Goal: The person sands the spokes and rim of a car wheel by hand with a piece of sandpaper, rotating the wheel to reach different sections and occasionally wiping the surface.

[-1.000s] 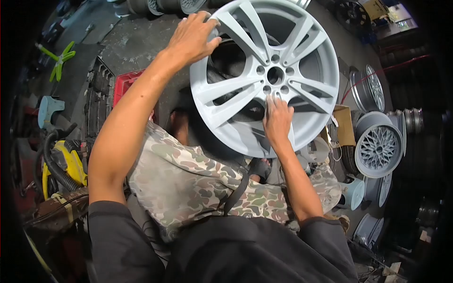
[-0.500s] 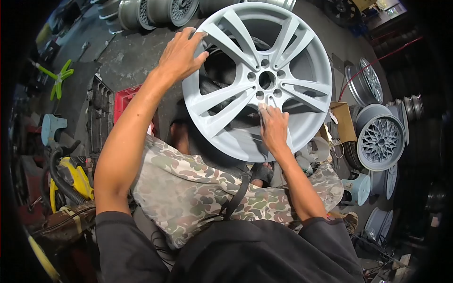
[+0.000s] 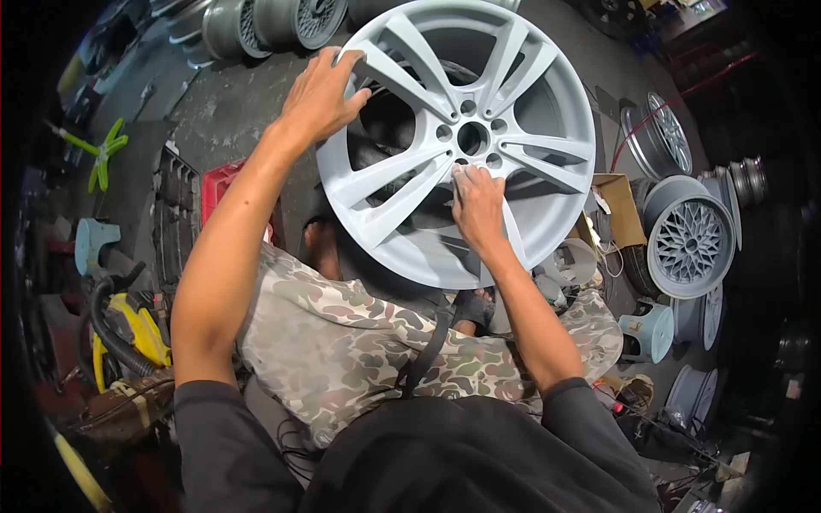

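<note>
The wheel (image 3: 484,114) is pale grey; the legwear (image 3: 342,333), green-brown camouflage; the shirt (image 3: 479,453), black.

"What's the floor (image 3: 227,115) like?"
"Dark grey and scuffed, with pale patches at the upper left."
"Any furniture?"
"A light blue stool (image 3: 91,245) on the left, and a second stool (image 3: 648,332) on the right."
"And around the edges?"
"A row of wheels (image 3: 272,23) at the top; on the right, a mesh-faced wheel (image 3: 691,243) near an open cardboard box (image 3: 630,215). A yellow machine (image 3: 145,332) sits at the left."
"The light?"
"It reaches the middle of the floor; the far right is in deep shadow."
</note>
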`<state>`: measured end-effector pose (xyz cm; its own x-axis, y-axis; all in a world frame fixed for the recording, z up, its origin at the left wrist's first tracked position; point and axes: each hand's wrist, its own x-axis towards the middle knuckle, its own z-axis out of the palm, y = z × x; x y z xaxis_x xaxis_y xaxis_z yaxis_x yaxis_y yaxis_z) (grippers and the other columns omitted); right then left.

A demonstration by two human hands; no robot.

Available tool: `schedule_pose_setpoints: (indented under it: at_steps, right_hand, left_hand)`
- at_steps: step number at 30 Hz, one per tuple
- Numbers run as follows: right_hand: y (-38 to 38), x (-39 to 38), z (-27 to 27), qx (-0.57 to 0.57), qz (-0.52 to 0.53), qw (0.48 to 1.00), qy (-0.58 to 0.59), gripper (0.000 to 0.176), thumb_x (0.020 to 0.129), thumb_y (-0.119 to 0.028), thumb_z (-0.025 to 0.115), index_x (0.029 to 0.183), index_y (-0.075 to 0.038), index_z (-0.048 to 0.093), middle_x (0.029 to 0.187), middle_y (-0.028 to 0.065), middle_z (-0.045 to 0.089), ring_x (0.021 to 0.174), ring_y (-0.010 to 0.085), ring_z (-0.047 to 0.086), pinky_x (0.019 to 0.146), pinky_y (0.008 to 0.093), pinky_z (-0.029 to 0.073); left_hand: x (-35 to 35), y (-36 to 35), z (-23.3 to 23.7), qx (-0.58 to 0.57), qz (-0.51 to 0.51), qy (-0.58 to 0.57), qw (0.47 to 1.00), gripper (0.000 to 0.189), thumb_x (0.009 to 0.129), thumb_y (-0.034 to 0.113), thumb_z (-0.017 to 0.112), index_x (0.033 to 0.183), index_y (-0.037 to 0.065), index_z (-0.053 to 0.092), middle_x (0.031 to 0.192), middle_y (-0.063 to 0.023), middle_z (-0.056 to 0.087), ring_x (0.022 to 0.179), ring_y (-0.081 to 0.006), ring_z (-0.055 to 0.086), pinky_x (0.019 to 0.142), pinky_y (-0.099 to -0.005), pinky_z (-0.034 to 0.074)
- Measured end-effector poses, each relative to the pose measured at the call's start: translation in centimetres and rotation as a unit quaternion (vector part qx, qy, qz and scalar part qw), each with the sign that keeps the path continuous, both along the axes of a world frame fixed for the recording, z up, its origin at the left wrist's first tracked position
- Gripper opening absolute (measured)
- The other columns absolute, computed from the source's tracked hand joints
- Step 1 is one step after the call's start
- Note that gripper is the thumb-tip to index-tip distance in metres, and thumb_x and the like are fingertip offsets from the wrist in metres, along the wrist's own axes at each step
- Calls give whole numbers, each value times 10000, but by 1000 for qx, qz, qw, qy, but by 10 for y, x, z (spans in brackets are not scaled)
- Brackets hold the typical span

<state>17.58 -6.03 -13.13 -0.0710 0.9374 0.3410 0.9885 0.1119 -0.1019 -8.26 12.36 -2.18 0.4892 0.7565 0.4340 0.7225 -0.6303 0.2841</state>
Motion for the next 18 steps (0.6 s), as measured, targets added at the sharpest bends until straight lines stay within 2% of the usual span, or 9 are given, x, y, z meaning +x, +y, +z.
schedule_pose_setpoints:
  at_steps: [3, 7, 9, 10, 13, 18]
  right_hand:
    - [-7, -14, 2, 33, 4, 999, 9, 579, 714, -11, 729, 1287, 10, 643, 1128, 99, 618, 1022, 278, 569, 863, 439, 402]
    - [-8, -18, -1, 29, 15, 999, 24, 510, 744, -9, 699, 1251, 17, 656, 1058, 108, 604, 993, 289, 574, 856, 446, 404]
    - [10, -17, -2, 31, -46, 997, 48, 496, 764, -6, 682, 1260, 16, 661, 1031, 106, 599, 976, 285, 575, 862, 458, 408]
    - [8, -23, -4, 64, -52, 996, 36, 436, 791, -11, 661, 1226, 13, 676, 1022, 111, 605, 964, 288, 579, 860, 465, 411]
    - [-11, -34, -8, 87, -8, 994, 72, 368, 805, -18, 649, 1170, 11, 689, 1008, 117, 608, 948, 294, 581, 850, 463, 413]
    - [8, -16, 7, 12, -63, 996, 60, 438, 800, -9, 687, 1238, -15, 684, 1085, 115, 641, 999, 297, 597, 867, 448, 438]
  left_hand:
    - [-2, 3, 2, 2, 21, 8, 1000, 569, 921, 267, 715, 1430, 103, 519, 1408, -194, 517, 1275, -426, 539, 1079, -487, 454]
    - [-2, -1, -2, -27, -5, -1, 1000, 563, 920, 249, 714, 1427, 98, 522, 1415, -198, 511, 1291, -431, 528, 1091, -486, 446]
    - [0, -3, 1, -23, 12, -5, 1000, 562, 917, 248, 717, 1423, 92, 527, 1410, -189, 518, 1293, -425, 528, 1096, -480, 443]
    - [1, -5, 2, -15, 19, 0, 1000, 566, 920, 251, 716, 1429, 93, 527, 1416, -188, 516, 1299, -418, 528, 1097, -478, 442]
    - [-3, -5, 6, -36, 20, -2, 999, 577, 922, 261, 718, 1440, 99, 521, 1415, -202, 514, 1299, -423, 528, 1099, -481, 441]
    - [0, -4, -3, -26, 8, -10, 1000, 573, 926, 276, 716, 1439, 109, 524, 1398, -202, 524, 1284, -426, 538, 1089, -489, 449]
